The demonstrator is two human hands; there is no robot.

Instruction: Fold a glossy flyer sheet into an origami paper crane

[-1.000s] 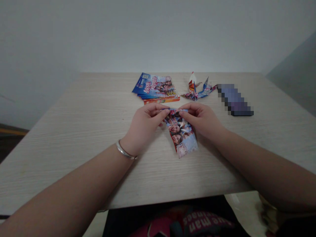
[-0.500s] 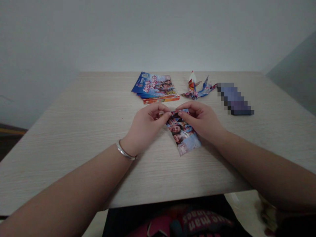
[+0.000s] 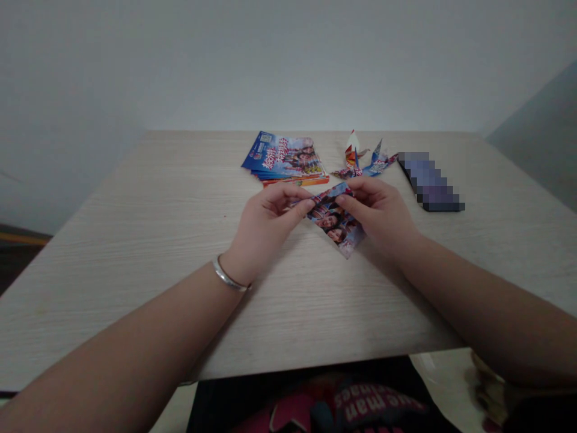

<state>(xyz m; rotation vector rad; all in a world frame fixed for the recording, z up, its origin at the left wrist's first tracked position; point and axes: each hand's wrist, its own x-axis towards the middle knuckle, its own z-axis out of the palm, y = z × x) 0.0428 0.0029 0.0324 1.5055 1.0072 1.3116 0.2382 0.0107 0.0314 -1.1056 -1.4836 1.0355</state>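
Between both hands, a small printed paper sheet (image 3: 336, 219) is held above the table, its picture side facing me and one corner pointing down toward me. My left hand (image 3: 273, 225) pinches its left edge between thumb and fingers; a silver bangle circles that wrist. At the upper right of the paper, my right hand (image 3: 378, 210) has its thumb on the front and its fingers behind. The fingertips behind the sheet are hidden.
Beyond my left hand lies a stack of blue printed leaflets (image 3: 283, 156). Folded paper cranes (image 3: 360, 161) sit at the back, right of the stack. A dark phone (image 3: 430, 180), blurred by pixels, lies farther right. The pale wooden table (image 3: 135, 240) meets a wall behind.
The paper has turned, its lower corner swinging right and up. My right hand has shifted slightly up and right; my left hand has barely moved.
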